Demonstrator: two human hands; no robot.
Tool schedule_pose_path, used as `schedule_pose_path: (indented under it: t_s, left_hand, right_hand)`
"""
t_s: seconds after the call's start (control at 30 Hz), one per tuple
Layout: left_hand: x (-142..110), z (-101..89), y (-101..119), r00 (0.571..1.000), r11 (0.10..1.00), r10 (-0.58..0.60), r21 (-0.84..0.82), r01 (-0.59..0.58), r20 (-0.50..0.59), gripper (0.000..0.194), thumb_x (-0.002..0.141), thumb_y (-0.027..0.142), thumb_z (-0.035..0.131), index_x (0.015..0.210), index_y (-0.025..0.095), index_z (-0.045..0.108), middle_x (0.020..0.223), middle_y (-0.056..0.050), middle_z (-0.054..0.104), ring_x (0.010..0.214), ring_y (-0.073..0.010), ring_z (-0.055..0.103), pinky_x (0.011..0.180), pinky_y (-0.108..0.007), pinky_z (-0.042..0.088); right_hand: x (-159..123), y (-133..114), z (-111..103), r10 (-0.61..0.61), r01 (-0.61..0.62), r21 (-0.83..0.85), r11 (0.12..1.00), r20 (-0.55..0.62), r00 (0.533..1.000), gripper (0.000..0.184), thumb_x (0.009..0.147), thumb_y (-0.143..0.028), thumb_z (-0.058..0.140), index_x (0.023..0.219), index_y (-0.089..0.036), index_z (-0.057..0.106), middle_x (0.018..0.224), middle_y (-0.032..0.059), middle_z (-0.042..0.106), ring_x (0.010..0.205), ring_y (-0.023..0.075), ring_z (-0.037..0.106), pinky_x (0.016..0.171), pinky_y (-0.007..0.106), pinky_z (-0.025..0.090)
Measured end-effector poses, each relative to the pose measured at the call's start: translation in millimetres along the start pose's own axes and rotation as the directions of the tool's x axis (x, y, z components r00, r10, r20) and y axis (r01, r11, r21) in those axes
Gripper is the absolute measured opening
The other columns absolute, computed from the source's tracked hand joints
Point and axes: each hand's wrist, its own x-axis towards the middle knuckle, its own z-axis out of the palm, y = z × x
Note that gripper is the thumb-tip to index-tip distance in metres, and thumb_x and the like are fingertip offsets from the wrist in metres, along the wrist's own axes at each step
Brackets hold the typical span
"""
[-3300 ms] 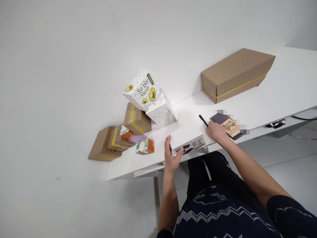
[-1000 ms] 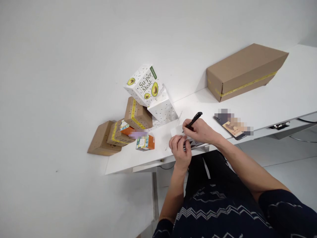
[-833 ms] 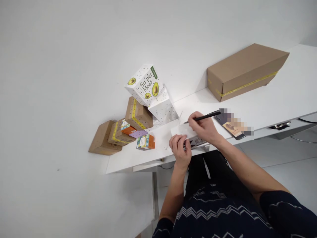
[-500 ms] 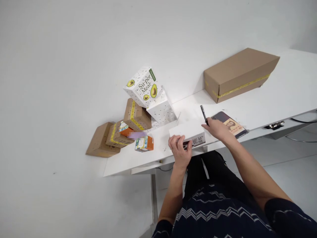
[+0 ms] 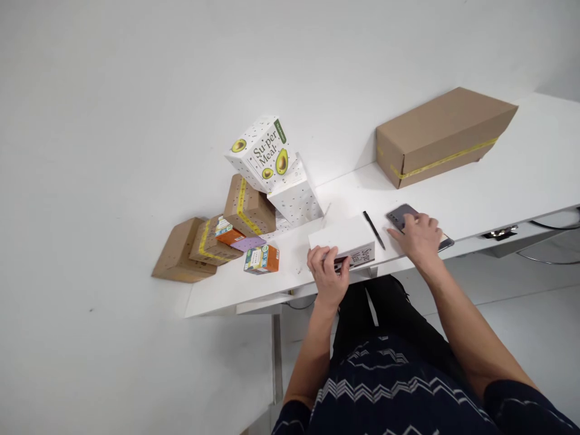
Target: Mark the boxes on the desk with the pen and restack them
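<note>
On the front part of the table stands a white box (image 5: pixel 343 234) printed "Su-per Meal" on its side. My left hand (image 5: pixel 329 275) is closed on its near left corner, fingers on top and thumb at the front side. My right hand (image 5: pixel 419 238) is over a dark smartphone (image 5: pixel 401 212), thumb at one long edge and curled fingers by the other; the phone lies on the table, its middle hidden by the hand. Between box and phone a black pen (image 5: pixel 374 229) lies on the tabletop, touched by neither hand.
The white table (image 5: pixel 489 181) runs along a wall. A long brown carton (image 5: pixel 446 139) stands at the back right. To the left are an avocado-printed box (image 5: pixel 263 154) atop a white dotted box (image 5: pixel 296 202), brown cartons (image 5: pixel 249 211) and a small orange box (image 5: pixel 263 260).
My right hand has let go of the pen, which now lies on the table, and has moved right onto the phone. My left hand stays on the white box.
</note>
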Motion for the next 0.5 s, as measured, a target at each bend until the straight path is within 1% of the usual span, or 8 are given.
schedule_pose_path:
  t_s: [0.03, 0.07, 0.13, 0.2, 0.27, 0.33, 0.43, 0.5]
  left_hand:
    - [0, 0.6, 0, 1.000, 1.000, 0.000, 0.003, 0.000, -0.002, 0.040, 0.079, 0.026, 0.067, 0.114, 0.015, 0.051, 0.107, -0.014, 0.049, 0.115, -0.0278, 0.046, 0.098, -0.051, 0.042]
    - [0, 1.2, 0, 1.000, 1.000, 0.000, 0.007, 0.000, -0.006, 0.039, 0.080, 0.027, 0.067, 0.114, 0.015, 0.051, 0.107, -0.014, 0.049, 0.115, -0.0279, 0.046, 0.098, -0.051, 0.042]
    - [0, 2.2, 1, 1.000, 1.000, -0.002, 0.012, 0.002, -0.015, 0.039, 0.080, 0.028, 0.066, 0.114, 0.016, 0.051, 0.107, -0.014, 0.050, 0.115, -0.0280, 0.046, 0.098, -0.051, 0.042]
    - [1, 2.8, 2, 1.000, 1.000, -0.001, 0.010, 0.001, -0.027, 0.039, 0.080, 0.027, 0.066, 0.114, 0.015, 0.051, 0.106, -0.014, 0.050, 0.115, -0.0282, 0.046, 0.098, -0.051, 0.042]
    - [1, 3.0, 2, 0.999, 1.000, 0.000, 0.008, 0.000, -0.036, 0.038, 0.080, 0.027, 0.066, 0.113, 0.015, 0.051, 0.105, -0.014, 0.050, 0.115, -0.0281, 0.046, 0.098, -0.051, 0.042]
    - [1, 2.9, 2, 0.999, 1.000, 0.002, 0.018, -0.001, -0.037, 0.037, 0.081, 0.028, 0.065, 0.113, 0.016, 0.051, 0.105, -0.013, 0.050, 0.114, -0.0278, 0.047, 0.097, -0.050, 0.043]
    - [-1, 2.8, 0, 1.000, 0.999, -0.001, 0.035, 0.002, -0.024, 0.036, 0.081, 0.030, 0.064, 0.113, 0.017, 0.052, 0.106, -0.013, 0.051, 0.113, -0.0278, 0.048, 0.096, -0.050, 0.043]
    - [-3, 2.9, -1, 1.000, 0.999, -0.008, 0.034, 0.009, -0.016, 0.036, 0.081, 0.030, 0.065, 0.112, 0.017, 0.053, 0.107, -0.013, 0.051, 0.114, -0.0280, 0.048, 0.096, -0.050, 0.043]
  right_hand:
    - [-1, 8, 0, 0.037, -0.037, -0.017, 0.999, -0.027, 0.999, 0.057, 0.086, -0.054, 0.049, 0.123, -0.012, 0.049, 0.128, 0.0258, 0.046, 0.113, 0.0390, 0.043, 0.083, 0.045, 0.035]
    - [-2, 14, 1, 0.066, -0.067, -0.022, 0.998, -0.027, 0.997, 0.062, 0.083, -0.055, 0.052, 0.127, -0.012, 0.047, 0.131, 0.0262, 0.043, 0.114, 0.0400, 0.041, 0.084, 0.046, 0.034]
    - [-3, 25, 4, 0.069, -0.069, -0.013, 0.998, 0.018, 0.997, 0.066, 0.082, -0.056, 0.053, 0.131, -0.012, 0.045, 0.131, 0.0250, 0.044, 0.113, 0.0395, 0.040, 0.085, 0.047, 0.033]
    - [-2, 30, 7, 0.034, -0.034, -0.002, 0.999, 0.057, 0.998, 0.063, 0.084, -0.055, 0.050, 0.130, -0.012, 0.046, 0.128, 0.0232, 0.048, 0.111, 0.0380, 0.040, 0.085, 0.047, 0.033]
    - [0, 32, 9, 0.009, -0.010, 0.011, 1.000, 0.058, 0.998, 0.060, 0.085, -0.051, 0.047, 0.130, -0.011, 0.047, 0.126, 0.0229, 0.049, 0.110, 0.0374, 0.041, 0.085, 0.046, 0.033]
    - [2, 32, 10, 0.012, -0.014, 0.039, 0.999, 0.050, 0.999, 0.059, 0.084, -0.049, 0.048, 0.130, -0.012, 0.048, 0.124, 0.0227, 0.051, 0.109, 0.0376, 0.041, 0.084, 0.047, 0.034]
    - [5, 36, 5, 0.071, -0.079, 0.125, 0.989, 0.065, 0.995, 0.062, 0.079, -0.049, 0.054, 0.130, -0.015, 0.049, 0.122, 0.0212, 0.055, 0.110, 0.0387, 0.043, 0.085, 0.049, 0.036]
    - [5, 40, -4, 0.151, -0.172, 0.278, 0.945, 0.095, 0.984, 0.066, 0.075, -0.051, 0.058, 0.130, -0.016, 0.050, 0.119, 0.0197, 0.058, 0.108, 0.0371, 0.048, 0.084, 0.048, 0.040]
